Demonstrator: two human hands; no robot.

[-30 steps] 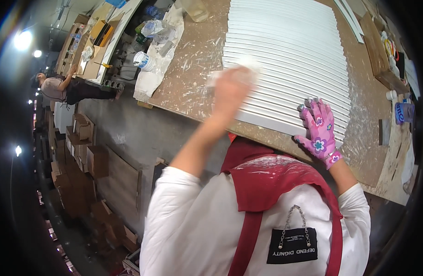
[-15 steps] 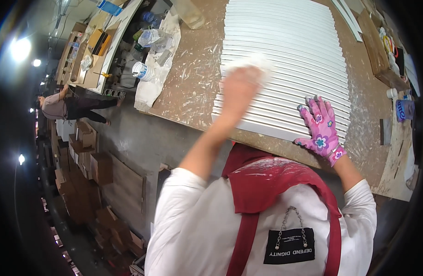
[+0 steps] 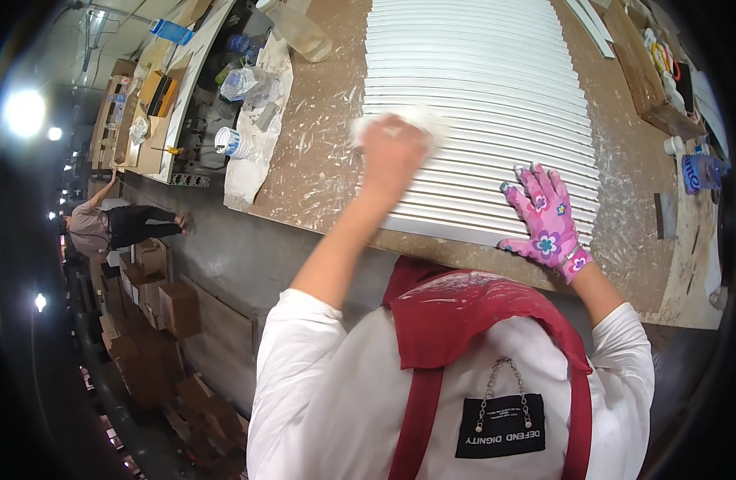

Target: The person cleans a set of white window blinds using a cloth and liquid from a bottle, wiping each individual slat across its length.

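White ribbed panel (image 3: 480, 104) lies flat on the brown desk (image 3: 320, 160). On its near left part the left hand (image 3: 392, 152) presses a white cloth (image 3: 420, 122), grip closed on it. The right hand (image 3: 548, 216), in a pink flowered glove, rests spread on the panel's near edge. Left of the panel lies a clear plastic bag (image 3: 248, 84); right of it, a blue package (image 3: 700, 172).
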